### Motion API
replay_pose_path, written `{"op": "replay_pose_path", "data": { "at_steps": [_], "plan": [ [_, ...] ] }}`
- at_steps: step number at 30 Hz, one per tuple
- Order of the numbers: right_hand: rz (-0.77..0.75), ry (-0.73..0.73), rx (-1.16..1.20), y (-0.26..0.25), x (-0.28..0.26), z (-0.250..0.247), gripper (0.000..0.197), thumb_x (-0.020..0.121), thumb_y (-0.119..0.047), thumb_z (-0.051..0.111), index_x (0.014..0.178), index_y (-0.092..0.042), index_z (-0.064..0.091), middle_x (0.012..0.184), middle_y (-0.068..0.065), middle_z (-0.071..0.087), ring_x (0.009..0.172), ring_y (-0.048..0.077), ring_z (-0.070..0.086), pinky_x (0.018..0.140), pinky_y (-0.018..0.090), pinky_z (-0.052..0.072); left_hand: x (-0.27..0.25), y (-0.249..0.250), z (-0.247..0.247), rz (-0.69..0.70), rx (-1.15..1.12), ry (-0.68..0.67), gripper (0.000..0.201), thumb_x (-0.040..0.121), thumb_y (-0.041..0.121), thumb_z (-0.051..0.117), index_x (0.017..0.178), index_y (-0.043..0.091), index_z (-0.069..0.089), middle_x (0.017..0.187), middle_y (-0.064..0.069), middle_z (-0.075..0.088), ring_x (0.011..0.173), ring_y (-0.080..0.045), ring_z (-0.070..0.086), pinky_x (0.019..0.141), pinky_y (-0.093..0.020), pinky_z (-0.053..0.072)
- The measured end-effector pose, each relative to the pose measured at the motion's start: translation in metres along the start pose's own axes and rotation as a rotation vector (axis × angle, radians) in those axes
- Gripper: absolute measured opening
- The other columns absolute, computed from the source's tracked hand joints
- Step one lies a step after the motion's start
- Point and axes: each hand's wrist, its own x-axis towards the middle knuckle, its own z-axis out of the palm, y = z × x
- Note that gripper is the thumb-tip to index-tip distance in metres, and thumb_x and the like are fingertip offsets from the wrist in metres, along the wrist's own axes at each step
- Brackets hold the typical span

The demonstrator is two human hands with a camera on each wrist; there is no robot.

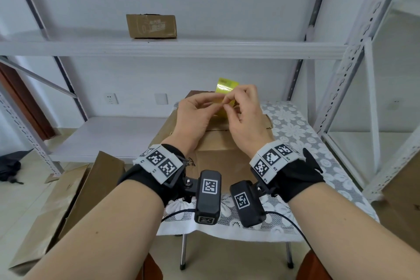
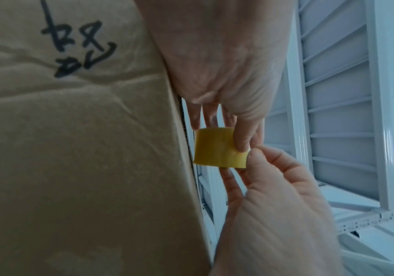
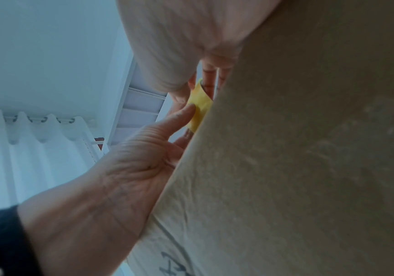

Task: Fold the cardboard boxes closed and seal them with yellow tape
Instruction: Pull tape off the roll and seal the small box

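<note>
A brown cardboard box [image 1: 218, 157] with black handwriting lies on the small table, its top flaps folded down. Both hands hover just above its far part with a roll of yellow tape [image 1: 227, 85] between them. My left hand [image 1: 211, 107] grips the roll, thumb on its outer face. My right hand [image 1: 227, 101] pinches the tape at the roll's edge with thumb and forefinger. In the left wrist view the tape roll [image 2: 215, 149] sits under the left hand [image 2: 236, 142], and the right hand [image 2: 255, 158] meets it from below. The right wrist view mostly shows the box [image 3: 309, 149].
The table has a white lace cloth [image 1: 302, 134]. White metal shelving [image 1: 172, 49] stands behind it, with another closed cardboard box [image 1: 151, 26] on its upper shelf. Flattened cardboard [image 1: 75, 188] leans on the floor at the left, and more brown cardboard [image 1: 402, 188] stands at the right.
</note>
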Motion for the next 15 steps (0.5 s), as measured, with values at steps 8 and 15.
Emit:
{"op": "replay_pose_path", "data": {
  "at_steps": [8,15],
  "plan": [
    [0.140,0.018,0.120,-0.010,-0.006,-0.003,0.067,0.086,0.005,0.044,0.145,-0.024,0.028,0.130,0.003,0.036,0.111,0.011,0.051,0.093,0.029,0.050,0.005,0.002,-0.001,-0.206,-0.306,0.178,0.007,0.088,0.006,0.067,0.093,0.010,0.072,0.098,-0.013,0.071,0.092,-0.030,0.068,0.080,-0.046,0.059],
    [0.341,-0.194,0.162,-0.004,0.002,0.001,0.077,0.085,-0.021,0.067,0.147,-0.022,0.021,0.139,0.003,0.036,0.110,0.008,0.051,0.091,0.021,0.043,0.008,0.004,-0.015,-0.258,-0.693,0.254,0.009,0.095,0.000,0.055,0.099,0.004,0.062,0.092,-0.013,0.069,0.077,-0.022,0.071,0.067,-0.032,0.061]
  ]
}}
